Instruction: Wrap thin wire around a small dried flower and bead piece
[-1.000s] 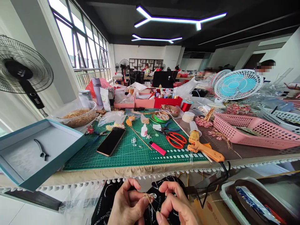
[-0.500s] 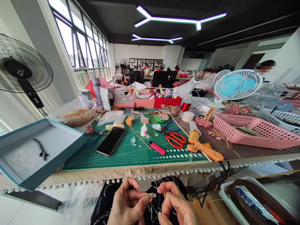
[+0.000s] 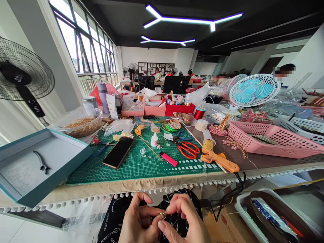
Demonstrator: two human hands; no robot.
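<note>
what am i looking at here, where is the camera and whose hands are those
This is one view from a camera worn on a person's head, looking forward and down, so these are that person's own bare hands: the left hand and the right hand. Both pinch a tiny gold-coloured piece, too small to identify, above black printed cloth. Ahead, a green cutting mat holds a phone and orange-handled scissors. Beside the mat lie an orange hot glue gun and a pink plastic basket.
</note>
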